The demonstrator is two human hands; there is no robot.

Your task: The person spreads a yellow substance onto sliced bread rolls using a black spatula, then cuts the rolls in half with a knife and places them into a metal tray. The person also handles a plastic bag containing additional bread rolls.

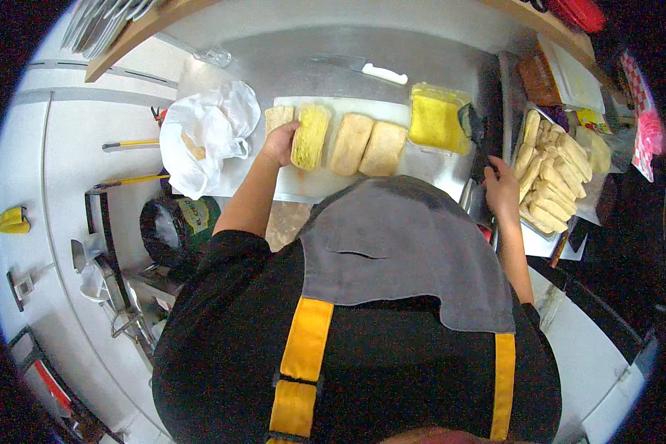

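Note:
My left hand (281, 144) grips the left edge of a bread half (311, 136) whose upper face is coated yellow. Partly behind that hand lies another bread piece (279, 117). Two more bread halves (369, 145) rest side by side on the white cutting board (344, 105). In my right hand (501, 191) is the handle of a black utensil (472, 125). Its broad head, of a kind I cannot tell, meets the right rim of a clear plastic tub (438, 149) holding yellow spread (434, 119).
A white-handled knife (383, 73) lies behind the board on the steel counter (288, 72). White plastic bag (205, 139) stands left, with bread inside. At right, a tray is piled with bread pieces (552, 172). A wooden shelf (139, 33) with plates overhangs the back left.

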